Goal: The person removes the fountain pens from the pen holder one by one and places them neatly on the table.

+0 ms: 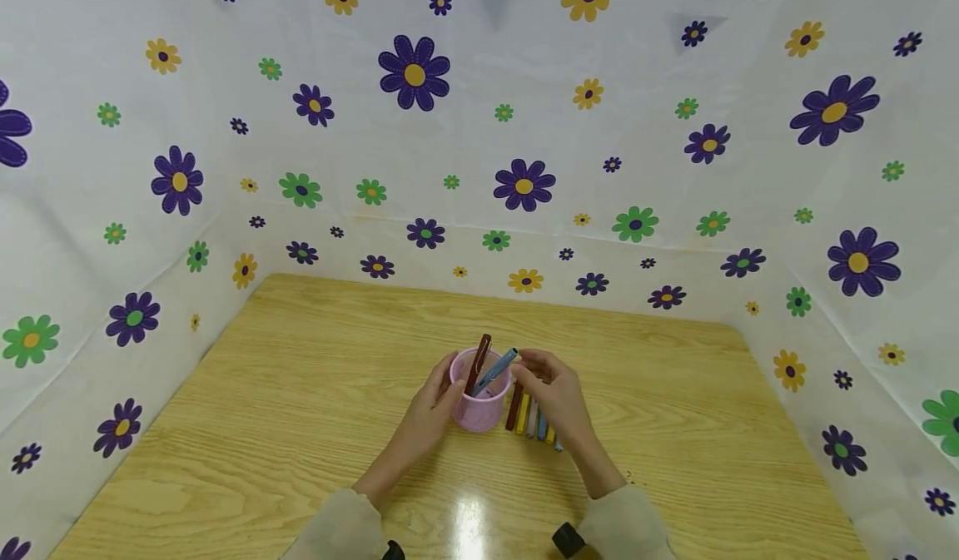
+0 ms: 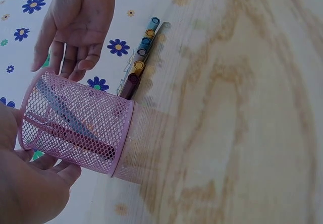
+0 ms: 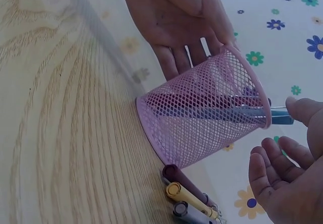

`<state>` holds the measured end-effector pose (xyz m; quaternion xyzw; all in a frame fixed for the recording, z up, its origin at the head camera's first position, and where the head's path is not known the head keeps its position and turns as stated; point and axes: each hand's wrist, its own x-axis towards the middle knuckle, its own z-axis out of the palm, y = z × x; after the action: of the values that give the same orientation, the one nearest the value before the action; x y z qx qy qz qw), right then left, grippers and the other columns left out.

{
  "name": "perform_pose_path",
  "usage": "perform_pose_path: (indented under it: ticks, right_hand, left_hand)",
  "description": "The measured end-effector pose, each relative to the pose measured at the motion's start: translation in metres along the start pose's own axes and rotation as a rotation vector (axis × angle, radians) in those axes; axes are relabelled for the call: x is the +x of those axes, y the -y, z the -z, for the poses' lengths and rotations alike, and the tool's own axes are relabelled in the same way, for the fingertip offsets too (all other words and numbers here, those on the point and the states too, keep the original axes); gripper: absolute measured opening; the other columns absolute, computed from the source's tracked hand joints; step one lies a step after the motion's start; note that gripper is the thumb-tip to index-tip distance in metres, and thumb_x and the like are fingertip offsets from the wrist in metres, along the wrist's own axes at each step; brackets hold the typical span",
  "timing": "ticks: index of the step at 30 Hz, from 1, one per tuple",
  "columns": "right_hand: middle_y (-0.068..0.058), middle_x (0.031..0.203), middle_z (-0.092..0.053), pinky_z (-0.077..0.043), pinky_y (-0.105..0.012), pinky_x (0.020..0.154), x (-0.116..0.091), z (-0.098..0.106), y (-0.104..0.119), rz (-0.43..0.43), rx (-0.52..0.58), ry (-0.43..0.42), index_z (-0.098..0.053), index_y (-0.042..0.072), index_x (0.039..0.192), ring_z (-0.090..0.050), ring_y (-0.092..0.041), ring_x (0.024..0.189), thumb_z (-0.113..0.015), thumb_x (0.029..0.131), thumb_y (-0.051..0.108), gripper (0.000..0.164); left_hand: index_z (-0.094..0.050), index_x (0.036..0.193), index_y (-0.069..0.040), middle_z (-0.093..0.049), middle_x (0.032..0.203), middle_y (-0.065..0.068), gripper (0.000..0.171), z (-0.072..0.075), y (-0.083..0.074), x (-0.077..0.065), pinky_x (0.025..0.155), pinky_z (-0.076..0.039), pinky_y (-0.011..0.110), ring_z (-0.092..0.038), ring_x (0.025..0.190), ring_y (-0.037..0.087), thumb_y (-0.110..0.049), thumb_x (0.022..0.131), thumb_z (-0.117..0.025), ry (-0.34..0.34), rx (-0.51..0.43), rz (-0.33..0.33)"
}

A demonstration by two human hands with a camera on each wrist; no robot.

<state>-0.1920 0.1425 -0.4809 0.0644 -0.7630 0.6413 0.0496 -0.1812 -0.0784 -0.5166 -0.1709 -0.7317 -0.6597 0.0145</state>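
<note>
A pink mesh pen cup (image 1: pixel 479 414) stands on the wooden table, my left hand (image 1: pixel 429 410) gripping its left side with the thumb near the rim. Inside lean a dark red pen (image 1: pixel 478 362) and a blue pen (image 1: pixel 498 369), their upper ends above the rim. On the other side, my right hand (image 1: pixel 554 393) hovers by the rim with loosely bent fingers. Its thumb is close to the blue pen's top in the right wrist view, and nothing is pinched. Several pens, among them a yellow pen (image 3: pixel 186 192) and a grey pen (image 3: pixel 192 213), lie in a row beside the cup.
The row of pens lies partly under my right hand, close to the cup's right side. A white sheet (image 1: pixel 464 144) printed with flowers rises around the back and sides of the table (image 1: pixel 300 393).
</note>
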Motion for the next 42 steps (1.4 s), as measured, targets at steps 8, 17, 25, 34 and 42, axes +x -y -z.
perform_pose_path:
  ticks: [8, 17, 25, 34, 42]
  right_hand:
    - [-0.013, 0.111, -0.071, -0.057, -0.025, 0.083, 0.002, -0.012, -0.003, 0.053, -0.027, 0.025, -0.070, 0.000, 0.123, -0.066, -0.023, 0.102, -0.075, 0.097, 0.017, 0.031]
    - [-0.011, 0.104, -0.074, -0.058, -0.025, 0.077, 0.005, -0.019, -0.002, 0.043, -0.025, -0.017, -0.076, 0.003, 0.116, -0.066, -0.017, 0.094, -0.074, 0.098, 0.021, 0.025]
    - [-0.016, 0.103, -0.073, -0.057, -0.026, 0.074, 0.001, -0.013, 0.007, 0.040, -0.004, -0.092, -0.076, 0.002, 0.115, -0.066, -0.030, 0.095, -0.073, 0.100, 0.025, 0.028]
    - [-0.018, 0.109, -0.072, -0.061, -0.041, 0.091, 0.002, 0.005, 0.027, 0.144, 0.249, -0.124, -0.065, -0.009, 0.120, -0.073, -0.035, 0.103, -0.061, 0.106, 0.015, 0.028]
    - [-0.011, 0.108, -0.073, -0.060, -0.041, 0.092, 0.001, 0.030, 0.046, 0.197, 0.333, -0.204, -0.062, -0.007, 0.121, -0.073, -0.035, 0.104, -0.059, 0.107, 0.018, 0.029]
  left_hand:
    - [-0.027, 0.159, 0.006, -0.035, 0.160, 0.030, 0.056, 0.001, 0.000, 0.000, 0.122, -0.027, 0.050, -0.033, 0.149, 0.041, -0.016, 0.112, -0.047, 0.001, 0.001, 0.002]
    - [-0.026, 0.159, 0.006, -0.035, 0.160, 0.029, 0.056, 0.001, 0.000, 0.000, 0.122, -0.028, 0.050, -0.034, 0.148, 0.041, -0.017, 0.112, -0.047, 0.005, 0.003, 0.006]
    - [-0.027, 0.159, 0.005, -0.034, 0.161, 0.028, 0.058, 0.000, 0.002, -0.001, 0.122, -0.029, 0.050, -0.033, 0.149, 0.041, -0.020, 0.112, -0.048, 0.003, 0.020, 0.013]
    - [-0.025, 0.160, 0.005, -0.032, 0.162, 0.028, 0.058, 0.001, 0.000, -0.001, 0.122, -0.028, 0.047, -0.032, 0.150, 0.040, -0.019, 0.112, -0.048, 0.003, 0.010, 0.023]
    - [-0.026, 0.159, 0.006, -0.033, 0.161, 0.028, 0.058, 0.001, 0.001, -0.001, 0.122, -0.028, 0.048, -0.033, 0.149, 0.040, -0.019, 0.112, -0.048, -0.004, 0.014, 0.012]
